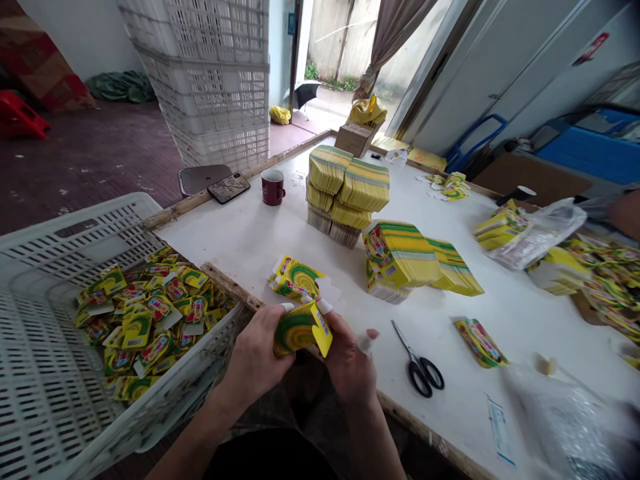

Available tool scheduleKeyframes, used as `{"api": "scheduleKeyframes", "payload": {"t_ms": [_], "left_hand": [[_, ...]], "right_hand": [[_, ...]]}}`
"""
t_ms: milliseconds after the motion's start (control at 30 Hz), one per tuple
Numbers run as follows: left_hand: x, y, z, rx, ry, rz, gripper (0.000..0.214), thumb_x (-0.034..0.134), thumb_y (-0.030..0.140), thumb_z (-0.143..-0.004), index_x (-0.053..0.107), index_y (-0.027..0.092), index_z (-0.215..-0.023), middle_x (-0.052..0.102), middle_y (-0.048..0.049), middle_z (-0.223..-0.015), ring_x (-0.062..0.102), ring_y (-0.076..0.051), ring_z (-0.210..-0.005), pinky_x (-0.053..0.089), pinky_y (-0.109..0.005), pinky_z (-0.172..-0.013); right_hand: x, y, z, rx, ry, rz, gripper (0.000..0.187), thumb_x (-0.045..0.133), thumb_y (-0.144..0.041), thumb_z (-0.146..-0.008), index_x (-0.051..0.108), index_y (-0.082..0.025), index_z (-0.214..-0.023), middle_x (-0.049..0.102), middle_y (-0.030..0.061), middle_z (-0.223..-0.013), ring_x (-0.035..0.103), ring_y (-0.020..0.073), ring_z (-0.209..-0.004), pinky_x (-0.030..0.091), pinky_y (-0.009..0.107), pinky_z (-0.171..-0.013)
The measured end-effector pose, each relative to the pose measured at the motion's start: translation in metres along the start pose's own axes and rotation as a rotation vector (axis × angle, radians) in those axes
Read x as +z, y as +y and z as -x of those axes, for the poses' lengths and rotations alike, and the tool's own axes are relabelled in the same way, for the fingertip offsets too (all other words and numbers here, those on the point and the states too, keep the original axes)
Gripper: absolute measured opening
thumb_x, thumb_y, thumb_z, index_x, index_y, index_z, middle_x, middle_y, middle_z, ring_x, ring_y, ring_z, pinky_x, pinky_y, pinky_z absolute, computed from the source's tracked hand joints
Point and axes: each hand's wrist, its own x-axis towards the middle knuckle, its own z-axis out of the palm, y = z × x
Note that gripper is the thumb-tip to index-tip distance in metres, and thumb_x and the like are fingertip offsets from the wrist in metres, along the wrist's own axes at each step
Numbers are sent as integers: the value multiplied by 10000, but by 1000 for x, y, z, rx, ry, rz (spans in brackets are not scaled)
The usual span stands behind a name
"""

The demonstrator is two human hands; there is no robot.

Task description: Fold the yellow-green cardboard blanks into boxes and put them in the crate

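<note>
Just over the table's near edge I hold a small yellow-and-green carton [295, 330] with its end flap standing out toward the right. My left hand [255, 353] is closed around the carton's left side. At the flapped end, my right hand [353, 360] grips it with thumb and fingers, one fingertip sticking out to the right. White covers sit on several fingertips. Right behind my hands lies another carton [297, 277] of the same print, its white flaps showing. Whether anything is inside the held carton cannot be seen.
Left stands a white plastic crate [45, 293] holding many cartons [155, 313]. On the table [225, 233] are stacks of flat cartons [347, 187], scissors [423, 373], a mug [273, 188], a phone [229, 187] and a plastic bag [560, 413]. Part of another person's arm [625, 213] shows at right.
</note>
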Motion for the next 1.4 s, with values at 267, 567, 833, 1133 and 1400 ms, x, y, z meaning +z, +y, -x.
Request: {"api": "scheduleKeyframes", "payload": {"t_ms": [267, 567, 833, 1133, 1400], "left_hand": [[2, 2, 3, 42, 0, -76, 528, 604, 108, -686, 461, 175, -1190, 619, -109, -1121, 589, -260, -1063, 519, -386, -921], [3, 3, 5, 77, -6, -96, 538, 569, 82, -686, 438, 182, -1198, 601, -108, -1100, 581, -271, -1038, 527, -406, -898], [2, 5, 3, 117, -62, -90, 571, 575, 78, -679, 435, 178, -1223, 586, -110, -1119, 567, -276, -1051, 519, -407, -909], [2, -1, -1, 9, -65, 25, 540, 567, 79, -657, 482, 171, -1182, 599, -113, -1142, 573, -267, -1082, 505, -404, -943], [-1, -1, -4, -10, -102, 80, 537, 587, 104, -659, 522, 175, -1188, 610, -115, -1155, 587, -269, -1087, 505, -403, -942]], "right_hand": [[10, 5, 1, -142, 168, 427, 476, 554, -323, -900, 466, -241, -1360, 636, 83, -1237, 607, 232, -1107, 495, 389, -946], [5, 6, 2, -138, 177, 631, 449, 436, -446, -939, 625, -175, -1243, 739, 95, -1025, 681, 243, -913, 554, 347, -786], [4, -3, -13, -135, 173, 717, 437, 414, -442, -944, 661, -175, -1186, 718, 93, -1106, 664, 264, -996, 526, 387, -863], [-1, 12, 0, -163, 156, 693, 526, 371, -457, -955, 527, -142, -1346, 675, 139, -1193, 645, 275, -1070, 536, 389, -867], [-9, 15, 5, -300, 94, 829, 491, 355, -370, -976, 425, -172, -1419, 602, 144, -1300, 566, 268, -1210, 500, 406, -957]]}}
